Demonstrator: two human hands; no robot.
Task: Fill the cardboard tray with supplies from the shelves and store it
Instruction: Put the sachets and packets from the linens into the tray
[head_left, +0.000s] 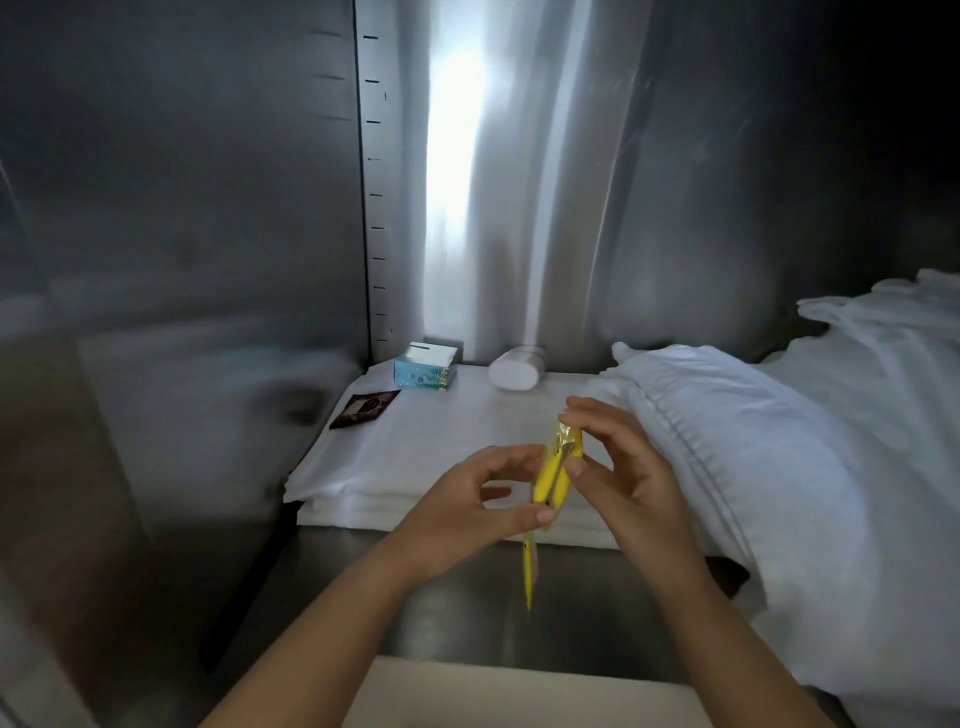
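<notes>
Over the steel shelf (467, 597), at the middle of the view, both hands hold a small bunch of yellow packets (549, 480) edge-on. The left hand (483, 501), at 9 o'clock of the bunch, pinches its lower part between thumb and curled fingers. The right hand (623, 467), at 3 o'clock, pinches the upper end with its fingertips. The cardboard tray (519, 696) shows only as a pale edge at 6 o'clock, below the hands and not under them.

The grip looks slight. One thin yellow strip hangs down towards 6 o'clock past the left thumb, and it could slide free if either pinch loosens. It would likely land on the bare steel, short of the tray. The packets also seem slick and stacked loosely, so they may fan apart while being carried down.

No writing can be read. The packets are too blurred for a brand. The tissue box (426, 368) at 11 o'clock carries coloured print that is too small to read. So does the dark sachet (363, 410) on the folded white linen (415, 467) at 10 o'clock. The white container (517, 370) at 12 o'clock looks blank.
</notes>
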